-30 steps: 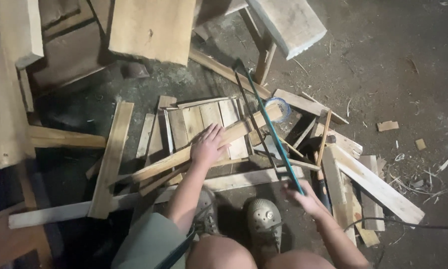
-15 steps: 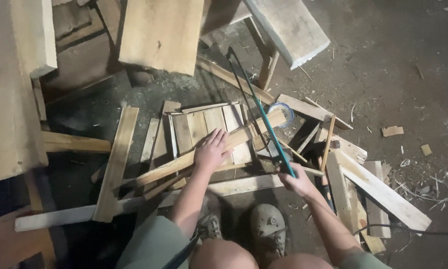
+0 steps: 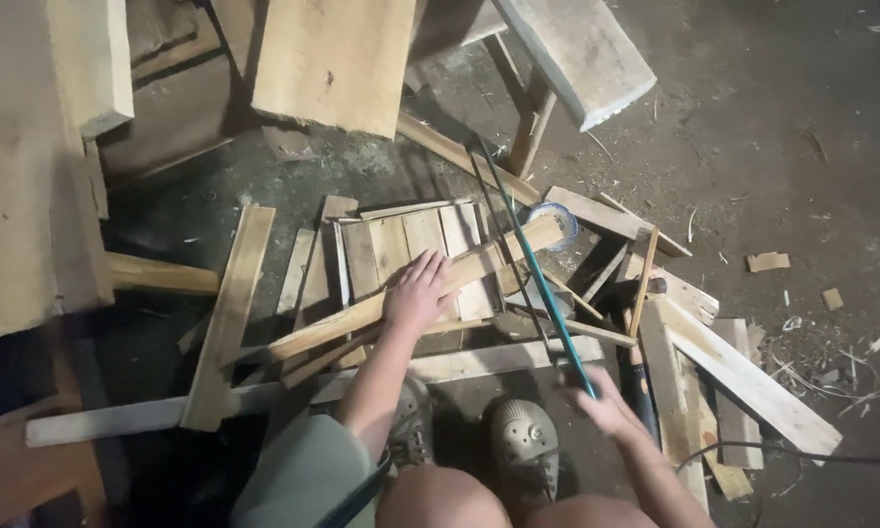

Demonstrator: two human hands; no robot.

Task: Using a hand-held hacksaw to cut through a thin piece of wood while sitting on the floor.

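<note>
A: Clutter?
B: Pale wooden slat panel [image 3: 415, 249] on the dirty concrete floor [image 3: 772, 127], loose planks all round. Long grey board [image 3: 293, 386] lies across in front of two worn shoes [image 3: 523, 440]. White-and-blue tape roll [image 3: 554, 217] sits at the far end of the long light wooden batten [image 3: 401, 293], partly hidden by it; can't tell what's inside the roll.
A: Hands?
B: Left hand [image 3: 418, 291] flat, fingers spread, pressing the batten onto the panel. Right hand [image 3: 601, 403] blurred, closed round the teal-framed hacksaw [image 3: 528, 259], which slants over the batten.
</note>
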